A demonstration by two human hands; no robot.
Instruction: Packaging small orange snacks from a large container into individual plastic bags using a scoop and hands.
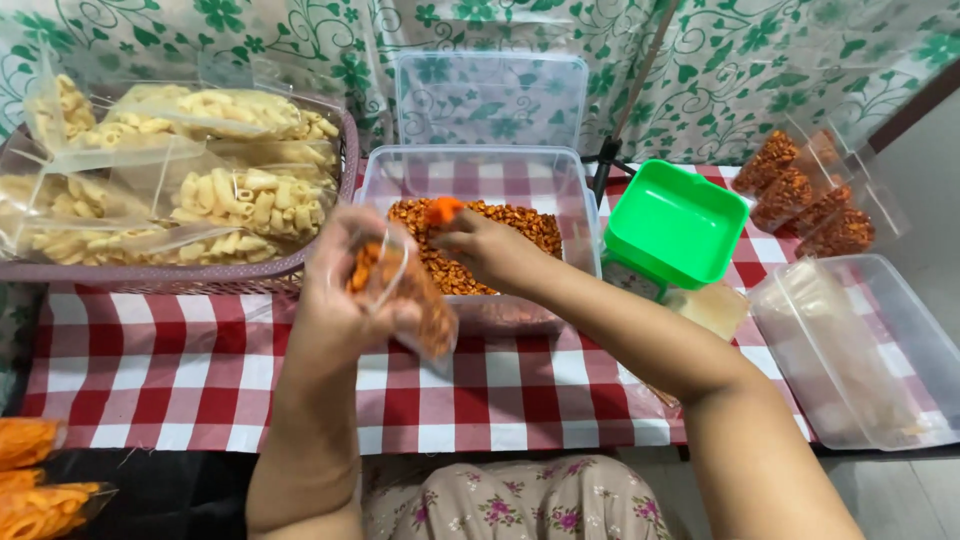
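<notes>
My left hand holds a small clear plastic bag partly filled with orange-brown snack pieces, its mouth held up and open. Just right of the bag's mouth, my right hand grips a small orange scoop above the bag. Both hands hover over the near edge of a clear plastic tub that holds a heap of the same orange-brown snack. The tub stands on a red and white checked tablecloth.
A purple basket with bags of pale macaroni-shaped snack sits at the left. A green scale tray is to the right, filled snack bags behind it, and a clear tub of empty bags. Orange snack bags lie bottom left.
</notes>
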